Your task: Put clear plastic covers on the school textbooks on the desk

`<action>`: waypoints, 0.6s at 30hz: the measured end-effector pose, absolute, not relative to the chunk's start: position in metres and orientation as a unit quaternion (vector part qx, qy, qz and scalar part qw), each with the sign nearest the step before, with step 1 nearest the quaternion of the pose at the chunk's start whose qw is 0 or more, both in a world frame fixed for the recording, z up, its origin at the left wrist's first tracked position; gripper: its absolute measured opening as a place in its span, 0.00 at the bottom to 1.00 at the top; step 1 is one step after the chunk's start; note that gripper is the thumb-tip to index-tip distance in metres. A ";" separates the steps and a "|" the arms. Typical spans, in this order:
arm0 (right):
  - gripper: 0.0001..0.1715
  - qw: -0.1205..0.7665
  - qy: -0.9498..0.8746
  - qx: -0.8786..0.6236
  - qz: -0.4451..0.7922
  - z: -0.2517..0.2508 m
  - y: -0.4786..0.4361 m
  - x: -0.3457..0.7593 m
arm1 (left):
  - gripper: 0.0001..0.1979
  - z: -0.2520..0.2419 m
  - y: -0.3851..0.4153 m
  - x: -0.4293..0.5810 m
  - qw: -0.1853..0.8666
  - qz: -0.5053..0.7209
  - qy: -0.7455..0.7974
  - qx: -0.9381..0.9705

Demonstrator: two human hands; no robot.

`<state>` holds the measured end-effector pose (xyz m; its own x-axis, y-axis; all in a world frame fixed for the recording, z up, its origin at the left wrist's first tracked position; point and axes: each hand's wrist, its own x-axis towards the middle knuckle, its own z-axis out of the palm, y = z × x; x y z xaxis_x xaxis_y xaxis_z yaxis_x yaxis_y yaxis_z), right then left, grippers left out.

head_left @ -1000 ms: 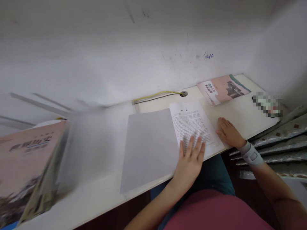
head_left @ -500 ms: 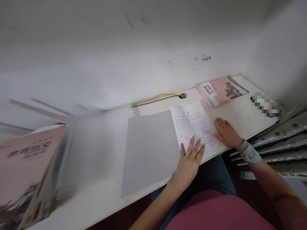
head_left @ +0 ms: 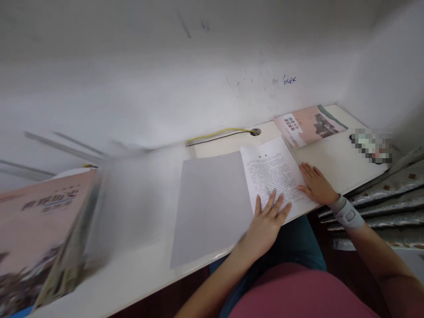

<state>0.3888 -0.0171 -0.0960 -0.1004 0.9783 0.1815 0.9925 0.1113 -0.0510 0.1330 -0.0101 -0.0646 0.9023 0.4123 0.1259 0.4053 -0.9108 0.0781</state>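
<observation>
A white printed page (head_left: 270,170) lies flat on the narrow white desk, with a plain grey sheet (head_left: 212,207) directly against its left side. Whether the two are joined, I cannot tell. My left hand (head_left: 266,223) rests palm down on the lower part of the page, its fingers spread. At the page's right edge, my right hand (head_left: 318,184) lies flat with straight fingers; a grey strap wraps its wrist. Neither hand grips anything. Behind the page is a textbook with a pink cover (head_left: 309,126).
Several stacked books with a pink cover (head_left: 43,221) stand at the left, blurred. Yellow and black cables (head_left: 225,130) run to a hole (head_left: 255,132) at the desk's back. A pixelated object (head_left: 371,145) lies at the right end. Silvery patterned folds (head_left: 391,194) hang beside the desk.
The whole view has shifted a little, so things appear slightly farther right. Both hands stay in the same places on the page.
</observation>
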 end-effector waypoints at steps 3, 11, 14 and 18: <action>0.43 0.078 -0.737 -0.670 -0.040 -0.094 -0.018 0.392 | 0.30 -0.054 -0.001 0.123 0.086 0.091 0.173 0.977; 0.43 0.103 -0.786 -0.600 -0.113 -0.070 -0.028 0.341 | 0.26 -0.037 0.063 -0.005 -0.041 0.190 0.672 0.714; 0.41 0.102 -0.828 -0.542 -0.099 -0.069 -0.024 0.317 | 0.27 -0.030 0.069 -0.031 0.025 0.091 0.743 0.663; 0.41 0.096 -0.824 -0.550 -0.100 -0.074 -0.018 0.304 | 0.21 -0.026 0.068 -0.034 0.096 -0.015 0.746 0.659</action>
<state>0.3039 -0.0179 -0.0740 -0.3770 0.8866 0.2680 0.9249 0.3757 0.0584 -0.0344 0.0677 -0.0255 -0.1121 0.9803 -0.1625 0.9860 0.1300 0.1040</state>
